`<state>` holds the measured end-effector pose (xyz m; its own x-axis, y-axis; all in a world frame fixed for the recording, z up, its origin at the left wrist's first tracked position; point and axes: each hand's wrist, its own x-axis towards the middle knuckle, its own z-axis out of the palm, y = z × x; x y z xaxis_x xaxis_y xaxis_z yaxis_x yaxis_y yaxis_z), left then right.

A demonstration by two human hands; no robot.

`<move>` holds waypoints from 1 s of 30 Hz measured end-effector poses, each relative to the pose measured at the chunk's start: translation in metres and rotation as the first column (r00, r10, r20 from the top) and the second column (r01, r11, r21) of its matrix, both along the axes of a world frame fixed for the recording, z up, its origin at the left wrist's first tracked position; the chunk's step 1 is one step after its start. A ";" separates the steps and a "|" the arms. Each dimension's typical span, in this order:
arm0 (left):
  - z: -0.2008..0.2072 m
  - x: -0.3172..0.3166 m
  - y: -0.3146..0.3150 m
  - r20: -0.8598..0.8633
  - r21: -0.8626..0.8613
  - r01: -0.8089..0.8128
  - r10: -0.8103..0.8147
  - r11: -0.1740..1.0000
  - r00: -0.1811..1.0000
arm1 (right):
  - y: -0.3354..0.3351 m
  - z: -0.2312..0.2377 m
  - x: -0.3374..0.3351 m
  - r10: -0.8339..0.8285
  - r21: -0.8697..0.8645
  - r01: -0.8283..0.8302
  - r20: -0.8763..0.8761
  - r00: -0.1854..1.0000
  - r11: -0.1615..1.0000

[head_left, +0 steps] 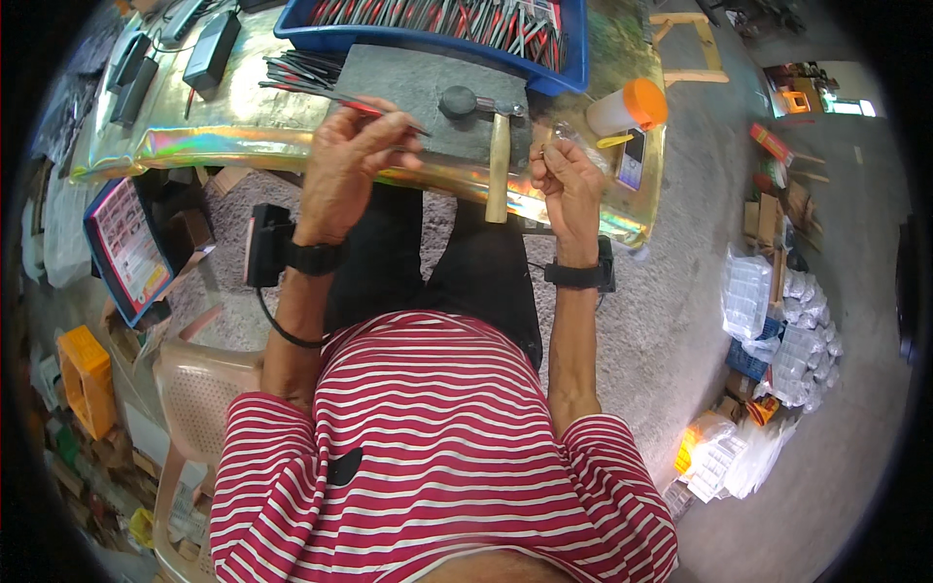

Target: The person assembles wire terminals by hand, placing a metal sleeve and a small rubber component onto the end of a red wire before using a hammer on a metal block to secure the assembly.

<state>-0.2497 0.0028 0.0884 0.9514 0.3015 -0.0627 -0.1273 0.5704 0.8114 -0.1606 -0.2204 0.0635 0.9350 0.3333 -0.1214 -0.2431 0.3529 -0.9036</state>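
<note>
Pinched between the thumb and fingers of my left hand [352, 160] is a slender dark tool with a red part [362, 107]. Its narrow dark tip points right over a grey slab [389, 83]. My right hand [567, 180] is closed, fingertips pressed together at the table's front edge, beside a clear plastic bag [573, 138]; anything between the fingertips is too small to make out. Between my hands, a hammer [498, 165] with a wooden handle lies on the slab, its handle sticking out past the front edge. Similar slim dark pieces [299, 70] lie in a pile left of the slab.
A blue tray [559, 83] full of red and dark slim pieces stands behind the slab. To the right are an orange-lidded jar [627, 107], a yellow piece [614, 141] and a phone [632, 160]. Dark boxes [211, 53] stand left. A plastic chair [209, 398] is at lower left.
</note>
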 end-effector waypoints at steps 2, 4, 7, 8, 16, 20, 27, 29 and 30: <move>-0.001 0.003 -0.012 0.036 -0.031 0.108 -0.107 0.994 0.994 | 0.006 0.007 -0.007 0.018 -0.002 -0.018 0.026 1.000 1.000; -0.002 0.005 -0.022 0.034 -0.056 0.121 -0.120 0.991 0.992 | 0.014 0.016 -0.016 0.041 -0.004 -0.041 0.049 0.998 0.999; 0.001 0.006 -0.032 0.044 -0.077 0.168 -0.165 0.983 0.985 | 0.025 0.031 -0.031 0.069 0.013 -0.070 0.063 0.996 0.997; 0.000 0.006 -0.035 0.044 -0.115 0.193 -0.190 0.974 0.981 | 0.027 0.034 -0.034 0.080 0.017 -0.082 0.065 0.995 0.997; 0.003 0.003 -0.041 0.009 -0.301 0.227 -0.235 0.926 0.972 | 0.043 0.046 -0.047 0.134 0.057 -0.140 0.090 0.987 0.989; 0.001 0.004 -0.039 0.007 -0.344 0.245 -0.258 0.907 0.966 | 0.045 0.046 -0.046 0.129 0.039 -0.134 0.105 0.986 0.990; -0.003 0.005 -0.038 0.032 -0.393 0.271 -0.282 0.879 0.959 | 0.046 0.049 -0.047 0.120 -0.002 -0.120 0.116 0.986 0.993; -0.003 0.004 -0.037 0.047 -0.405 0.272 -0.277 0.873 0.960 | 0.047 0.049 -0.048 0.123 -0.040 -0.118 0.150 0.981 0.992; -0.002 0.004 -0.036 0.043 -0.340 0.259 -0.260 0.904 0.965 | 0.047 0.048 -0.048 0.123 -0.041 -0.118 0.149 0.981 0.992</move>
<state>-0.2453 -0.0335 0.0862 0.9927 0.0042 -0.1202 0.0646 0.8243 0.5625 -0.2084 -0.1733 0.1119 0.8966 0.4427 0.0055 -0.1422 0.2999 -0.9433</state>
